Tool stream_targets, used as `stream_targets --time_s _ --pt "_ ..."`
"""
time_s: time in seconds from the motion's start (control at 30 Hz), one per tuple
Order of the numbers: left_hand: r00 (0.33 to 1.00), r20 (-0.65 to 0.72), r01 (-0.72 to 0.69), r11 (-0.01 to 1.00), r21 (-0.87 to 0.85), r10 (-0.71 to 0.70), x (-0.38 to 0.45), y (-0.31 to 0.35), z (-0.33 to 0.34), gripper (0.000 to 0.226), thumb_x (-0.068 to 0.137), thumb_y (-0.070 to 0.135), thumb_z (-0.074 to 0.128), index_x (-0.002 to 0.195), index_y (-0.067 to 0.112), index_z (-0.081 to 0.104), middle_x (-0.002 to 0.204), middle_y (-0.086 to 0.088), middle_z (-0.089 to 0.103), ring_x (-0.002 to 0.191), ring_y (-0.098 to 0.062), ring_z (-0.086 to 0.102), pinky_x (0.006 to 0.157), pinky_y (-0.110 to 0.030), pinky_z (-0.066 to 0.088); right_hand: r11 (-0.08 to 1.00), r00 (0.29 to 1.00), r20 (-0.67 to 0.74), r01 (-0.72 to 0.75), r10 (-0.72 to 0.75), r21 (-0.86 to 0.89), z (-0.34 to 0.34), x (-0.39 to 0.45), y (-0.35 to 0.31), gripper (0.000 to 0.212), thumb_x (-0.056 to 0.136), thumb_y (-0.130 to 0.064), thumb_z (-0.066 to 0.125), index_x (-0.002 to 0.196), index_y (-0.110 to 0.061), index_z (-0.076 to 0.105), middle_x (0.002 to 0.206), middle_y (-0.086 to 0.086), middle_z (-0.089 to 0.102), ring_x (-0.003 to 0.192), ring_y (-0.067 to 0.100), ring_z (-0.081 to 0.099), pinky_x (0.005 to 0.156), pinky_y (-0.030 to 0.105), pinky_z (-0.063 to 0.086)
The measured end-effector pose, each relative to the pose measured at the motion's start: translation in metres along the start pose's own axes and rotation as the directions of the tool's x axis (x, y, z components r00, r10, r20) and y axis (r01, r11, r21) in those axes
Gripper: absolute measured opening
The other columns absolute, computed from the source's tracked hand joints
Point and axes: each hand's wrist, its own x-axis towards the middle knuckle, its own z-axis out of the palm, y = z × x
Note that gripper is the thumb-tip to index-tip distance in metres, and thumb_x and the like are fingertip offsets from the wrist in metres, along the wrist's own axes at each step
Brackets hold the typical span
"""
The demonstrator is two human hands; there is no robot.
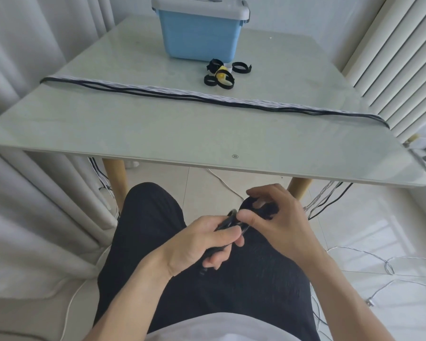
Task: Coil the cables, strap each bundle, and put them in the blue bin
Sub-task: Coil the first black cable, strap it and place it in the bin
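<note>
black cable bundle (228, 223) mostly hidden inside left hand (202, 242) and right hand (276, 215).

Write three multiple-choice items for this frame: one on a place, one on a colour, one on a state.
1. Where do the loose straps lie?
A. on the table just in front of the bin
B. on the floor
C. inside the bin

2. What colour is the body of the bin?
A. green
B. blue
C. red

3. What state is the lid in?
A. off, lying on the table
B. propped open
C. on the bin, closed

Answers:
1 A: they sit on the table by the bin's near side.
2 B: its walls are light blue under a grey lid.
3 C: the lid sits flat on top.
</note>
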Motion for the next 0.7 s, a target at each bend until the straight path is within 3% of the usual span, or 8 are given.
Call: stream_targets --time_s 0.1,0.2,0.27,0.37,0.47,0.6,0.7 --pt "0.999 -0.037 -0.044 0.995 -0.095 0.04 -0.002 -0.002 -0.002 0.039 0.091 0.044 0.062 0.091 0.005 0.06 0.049 -0.003 0.035 0.043 -0.018 0.029 0.055 -0.031 0.04 0.972 0.943 0.331 -0.108 0.033 0.209 0.003 0.002 -0.002 0.064 0.082 -0.075 0.053 0.126 -0.029 0.064 0.114 -0.011 0.067 0.105 0.008 0.066 0.077 0.036 0.061" --pt "0.999 -0.029 -0.038 0.982 -0.183 0.033 -0.004 -0.004 -0.001 0.036 0.088 0.044 0.067 0.085 0.008 0.06 0.046 0.001 0.031 0.04 -0.015 0.025 0.05 -0.03 0.038 0.944 0.796 0.595 -0.27 0.107 0.191 0.003 0.006 -0.005 0.061 0.094 -0.073 0.035 0.121 -0.028 0.066 0.105 -0.016 0.071 0.106 0.003 0.064 0.084 0.022 0.052" --pt "1.0 -0.014 -0.028 0.964 -0.263 0.025 -0.004 -0.006 0.001 0.042 0.083 0.048 0.073 0.084 0.008 0.059 0.046 0.004 0.03 0.038 -0.011 0.026 0.048 -0.028 0.038 0.894 0.707 0.695 -0.389 0.134 0.223 0.001 0.01 -0.007 0.063 0.091 -0.069 0.035 0.111 -0.021 0.07 0.107 -0.013 0.073 0.107 -0.001 0.064 0.085 0.012 0.045" --pt "0.998 0.001 -0.057 0.919 -0.39 0.063 -0.004 -0.008 0.003 0.045 0.08 0.049 0.077 0.082 0.008 0.057 0.045 0.008 0.03 0.037 -0.008 0.026 0.046 -0.026 0.036 0.855 0.663 0.748 -0.367 -0.035 0.365 -0.004 0.016 0.008 0.083 0.086 -0.071 0.05 0.104 0.009 0.062 0.096 0.01 0.074 0.096 0.022 0.069 0.087 0.026 0.05" --pt "0.998 0.007 -0.054 0.843 -0.535 0.068 -0.001 -0.008 0.002 0.04 0.082 0.045 0.077 0.083 0.009 0.059 0.044 0.009 0.031 0.036 -0.006 0.026 0.047 -0.025 0.039 0.764 0.602 0.781 -0.42 -0.169 0.49 -0.007 0.018 0.022 0.062 0.086 -0.062 0.063 0.089 0.0 0.056 0.067 0.006 0.06 0.075 0.026 0.069 0.086 0.048 0.054" --pt "0.995 -0.096 -0.036 0.763 -0.646 -0.035 0.008 -0.007 0.002 0.037 0.084 0.043 0.073 0.082 0.009 0.061 0.044 0.007 0.035 0.037 -0.008 0.031 0.053 -0.027 0.044 0.59 0.639 0.763 -0.58 -0.098 0.561 -0.004 0.018 0.023 0.054 0.088 -0.059 0.063 0.092 -0.005 0.061 0.059 0.0 0.046 0.052 0.016 0.052 0.075 0.04 0.055" --pt "0.946 -0.273 -0.046 0.764 -0.644 -0.173 0.011 -0.006 0.0 0.038 0.09 0.043 0.065 0.078 0.008 0.062 0.046 0.004 0.033 0.038 -0.011 0.032 0.054 -0.029 0.045 0.328 0.619 0.784 -0.733 -0.045 0.596 -0.001 0.019 0.018 0.051 0.096 -0.049 0.053 0.105 -0.001 0.065 0.064 -0.002 0.046 0.05 0.011 0.046 0.067 0.032 0.055"
